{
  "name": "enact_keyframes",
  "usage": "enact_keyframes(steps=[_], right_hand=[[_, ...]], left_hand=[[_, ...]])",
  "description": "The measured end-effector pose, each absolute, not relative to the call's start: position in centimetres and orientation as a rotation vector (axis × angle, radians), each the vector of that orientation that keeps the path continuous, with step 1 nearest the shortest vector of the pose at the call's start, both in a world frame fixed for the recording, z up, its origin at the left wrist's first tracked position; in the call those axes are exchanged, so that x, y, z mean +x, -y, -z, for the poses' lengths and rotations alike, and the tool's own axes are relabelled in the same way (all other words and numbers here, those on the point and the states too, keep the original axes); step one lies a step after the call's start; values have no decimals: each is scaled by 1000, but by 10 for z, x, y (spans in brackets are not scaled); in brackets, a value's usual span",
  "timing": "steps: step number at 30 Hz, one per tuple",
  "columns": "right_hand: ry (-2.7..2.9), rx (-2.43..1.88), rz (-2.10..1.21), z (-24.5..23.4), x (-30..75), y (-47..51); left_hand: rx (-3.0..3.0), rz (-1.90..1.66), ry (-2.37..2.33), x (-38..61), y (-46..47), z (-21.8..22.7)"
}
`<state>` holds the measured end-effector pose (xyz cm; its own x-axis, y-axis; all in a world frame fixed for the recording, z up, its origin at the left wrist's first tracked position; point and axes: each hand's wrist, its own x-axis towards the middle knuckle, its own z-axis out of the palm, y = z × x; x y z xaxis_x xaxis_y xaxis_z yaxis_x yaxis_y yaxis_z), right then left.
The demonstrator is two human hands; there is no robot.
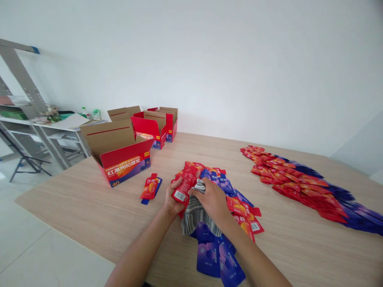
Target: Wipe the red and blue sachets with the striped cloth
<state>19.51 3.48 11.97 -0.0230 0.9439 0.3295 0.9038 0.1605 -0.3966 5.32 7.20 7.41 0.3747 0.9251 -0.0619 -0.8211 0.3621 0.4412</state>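
Observation:
My left hand (172,199) is closed on a red sachet (183,187), held upright just above the wooden table (89,207). My right hand (211,198) is closed on a striped grey cloth (194,213) and presses it against that sachet. Beneath both hands lies a loose heap of red and purple sachets (236,207). Two sachets (151,188) lie stacked apart to the left of my left hand. An open red carton (125,165) with its brown lid raised stands further left.
A long row of overlapping red and purple sachets (302,183) stretches along the table's right side. Two more open red cartons (152,127) stand at the back. A metal shelf unit (36,127) with clutter stands beyond the table's left end.

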Motion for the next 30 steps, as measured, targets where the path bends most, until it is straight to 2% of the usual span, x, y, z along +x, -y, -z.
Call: enact_keyframes(steps=[9,15,18,21,24,26,30], right_hand=[[2032,-1644,-179,-110,176,-25],[1907,-1794,21,-118,206,-43],[1658,-1846,20,-132,231,-50],[1491,-1643,-101,-150,256,-49],[1416,-1510,-171,-167,272,-42],[1385,-1478,-207,-175,278,-38],[1341,-1476,-234,-182,283,-33]], left_hand=[[281,-1214,-347,55,-77,-70],[414,-1052,-293,56,-73,-73],[504,-1161,-326,40,-79,-83],[612,-1364,-400,12,-92,-94],[720,-1527,-654,-20,-108,-95],[741,-1614,-1021,-39,-117,-90],[756,-1648,-1307,-64,-128,-74]])
